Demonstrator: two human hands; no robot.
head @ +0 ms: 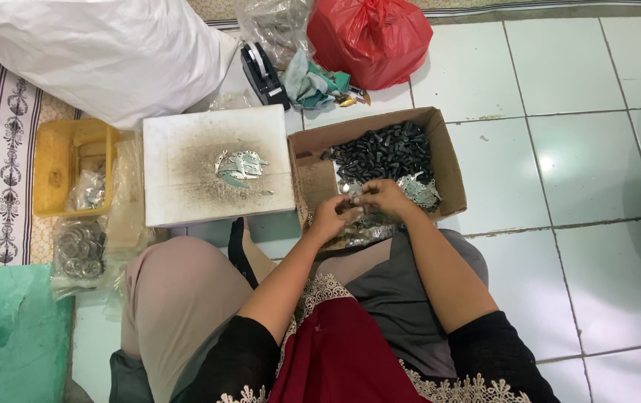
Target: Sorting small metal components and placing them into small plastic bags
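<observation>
Working over the near edge of the cardboard box (pixel 451 160), both hands meet above its contents. The left hand (pixel 329 218) is curled shut around a small part; what exactly it pinches is too small to identify. The right hand (pixel 386 195) is likewise closed, its fingertips pressed against the same small part held between the two hands. The hands touch each other at the fingertips.

Inside the box, a heap of small black pieces (pixel 384 153) fills the far half, and a cluster of thin silver metal plates (pixel 419 190) lies toward the right wall, just beside the right hand. A second small pile of silver plates (pixel 241 165) rests at the centre of the white board (pixel 186 194), left of the box.

Hazards, as a judgement:
- The held part is small and gripped by fingertips only. A slip would drop it into the mixed contents of the box or onto the tiled floor (pixel 574 149), where it could scatter.
- The thin metal plates likely have sharp edges. Pressing hard with bare fingers risks a cut.
- The box sits at the person's knees. A leg movement could shove it and spill the pieces.
- The clear bag of metal rings (pixel 80 248) beside the yellow tub (pixel 50 160) lies near the left knee and could be nudged.
</observation>
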